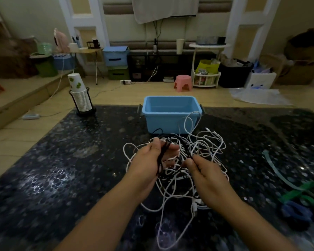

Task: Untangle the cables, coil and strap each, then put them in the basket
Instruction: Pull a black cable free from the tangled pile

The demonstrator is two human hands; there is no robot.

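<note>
A: What are the fingers doing?

B: The left hand [149, 160] is palm up, its fingers curled round a bunch of black cable [161, 156] that runs across the palm and hangs off its heel. The right hand [205, 171] pinches a black strand between thumb and forefinger, just right of the left fingertips.

A: Any writing or brand to read?

B: None that I can make out. The plugs are too small and soft to show a mark.

A: What is hard to see?

B: Under both hands the black cable merges with the dark table [62, 160], so its course below the palms is lost. Which strand belongs to which cable in the knot cannot be told. A white loop near the wrists runs down to the bottom edge.

A: And the cables themselves?

B: A loose tangle of white cables [207, 142] with black ones woven through, lying on the table under and beyond the fingers. One white loop rises against the front wall of the basket [170, 122], which stands just past the fingertips, blue, open-topped.

A: Further out?

B: Well right of the right hand lie green straps [297, 192] and blurred blue scissors [295, 212]. Far left of the left hand, a stack of cups [80, 98] in a black holder.
</note>
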